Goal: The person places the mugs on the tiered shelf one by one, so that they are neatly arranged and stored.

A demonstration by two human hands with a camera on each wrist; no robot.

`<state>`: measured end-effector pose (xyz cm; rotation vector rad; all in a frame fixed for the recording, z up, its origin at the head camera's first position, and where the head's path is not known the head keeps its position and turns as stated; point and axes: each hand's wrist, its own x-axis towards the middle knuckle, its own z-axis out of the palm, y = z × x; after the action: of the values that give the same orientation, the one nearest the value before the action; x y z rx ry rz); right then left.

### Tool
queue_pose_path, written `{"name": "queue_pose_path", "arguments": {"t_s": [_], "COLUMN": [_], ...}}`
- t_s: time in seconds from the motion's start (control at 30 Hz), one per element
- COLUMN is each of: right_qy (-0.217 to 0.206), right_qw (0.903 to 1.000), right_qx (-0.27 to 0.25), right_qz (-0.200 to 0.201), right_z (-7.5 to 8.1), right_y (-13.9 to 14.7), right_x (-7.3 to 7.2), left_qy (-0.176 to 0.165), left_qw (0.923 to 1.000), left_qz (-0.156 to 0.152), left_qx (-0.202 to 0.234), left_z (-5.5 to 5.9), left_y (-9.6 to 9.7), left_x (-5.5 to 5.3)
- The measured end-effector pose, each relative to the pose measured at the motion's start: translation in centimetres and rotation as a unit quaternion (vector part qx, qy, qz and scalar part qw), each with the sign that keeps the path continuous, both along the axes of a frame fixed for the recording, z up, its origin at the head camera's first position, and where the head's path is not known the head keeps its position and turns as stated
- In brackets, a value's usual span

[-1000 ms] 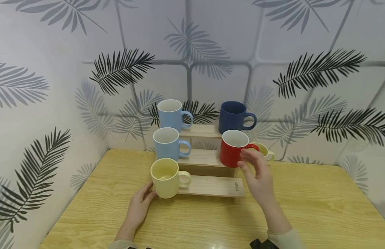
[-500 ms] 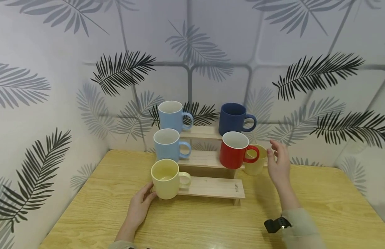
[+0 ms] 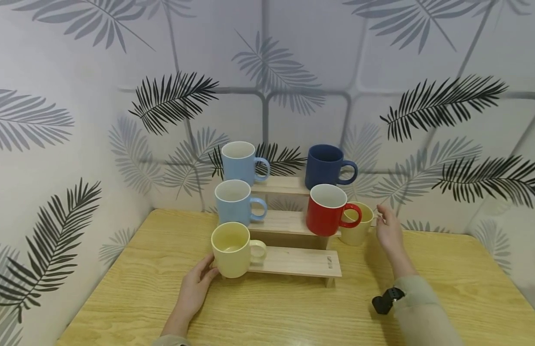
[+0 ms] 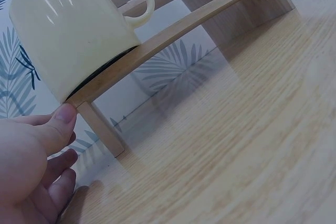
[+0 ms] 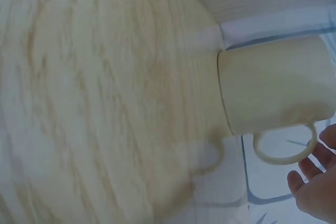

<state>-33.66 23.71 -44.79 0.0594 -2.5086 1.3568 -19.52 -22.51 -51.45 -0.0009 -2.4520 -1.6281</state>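
My left hand (image 3: pixel 194 288) holds the left end of the wooden rack (image 3: pixel 293 261), its thumb at the shelf's front corner. On that lowest shelf, right above the hand, stands a pale yellow mug (image 3: pixel 230 254), handle to the right; the left wrist view shows its base at the shelf edge. Behind the rack's right side is a second pale yellow mug (image 3: pixel 354 233), partly covered by a red mug (image 3: pixel 323 214). My right hand (image 3: pixel 389 231) pinches its handle (image 5: pixel 281 160) with the fingertips, as the right wrist view shows. That mug is upright.
Two light blue mugs, one on the top shelf (image 3: pixel 239 165) and one on the middle (image 3: pixel 233 205), stand at the left. A dark blue mug (image 3: pixel 324 169) is top right, above the red one. A patterned wall (image 3: pixel 293 62) closes off the table's (image 3: pixel 271 312) back.
My right hand has moved away from the red mug's handle, rightward and back, to the rear yellow mug's handle. The left hand stays at the rack, and the mugs have not visibly moved.
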Motion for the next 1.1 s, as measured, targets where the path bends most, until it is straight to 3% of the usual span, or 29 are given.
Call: {"name": "queue_pose_path", "arguments": {"t_s": [0.13,0.23,0.53,0.87,1.1], "right_qy": [-0.013,0.004,0.061,0.032,-0.004], "right_qw": [0.9997,0.9996,0.9979,0.9979,0.9924], "right_qx": [0.002,0.005,0.012,-0.046,-0.116], "right_qz": [0.022,0.026,-0.016,-0.033,-0.041], "right_z": [-0.6,-0.9,-1.9,-2.8,-3.0], "right_y": [0.4,0.5,0.7,-0.1,-1.0], "right_x": [-0.4,-0.4,0.9,2.6,3.3], "left_qy": [0.007,0.011,0.009,0.004,0.001], "left_qw": [1.0,0.9999,1.0,1.0,1.0], "left_qz": [0.002,0.003,0.001,-0.001,-0.001], "left_qx": [-0.003,-0.005,0.004,0.004,0.0], "left_z": [-0.1,-0.2,-0.1,0.0,0.0], "left_y": [0.0,0.0,0.0,0.1,0.0], "left_x": [0.0,0.0,-0.1,0.0,0.0]}}
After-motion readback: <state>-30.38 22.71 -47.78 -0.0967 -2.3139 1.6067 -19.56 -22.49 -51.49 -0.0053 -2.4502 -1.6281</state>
